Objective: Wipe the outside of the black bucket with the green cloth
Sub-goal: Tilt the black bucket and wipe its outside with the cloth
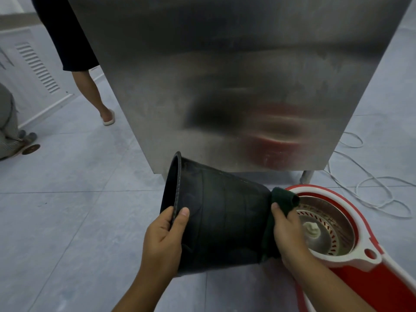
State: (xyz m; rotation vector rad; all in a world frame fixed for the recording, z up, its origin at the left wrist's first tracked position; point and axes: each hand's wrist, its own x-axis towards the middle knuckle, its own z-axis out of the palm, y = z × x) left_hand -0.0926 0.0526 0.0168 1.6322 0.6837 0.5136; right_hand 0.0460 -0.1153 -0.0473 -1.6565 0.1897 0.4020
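Note:
The black bucket is held on its side above the floor, its open mouth facing left and its base facing right. My left hand grips the rim, thumb on the outside and fingers inside. My right hand presses the green cloth flat against the bucket's base. The cloth covers the base edge, and a folded corner sticks up above my thumb.
A red and white spin mop bucket with a steel basket stands on the floor right behind my right hand. A steel cabinet rises straight ahead. White cables lie at the right. A person's leg stands at the left, another person crouches at the far left.

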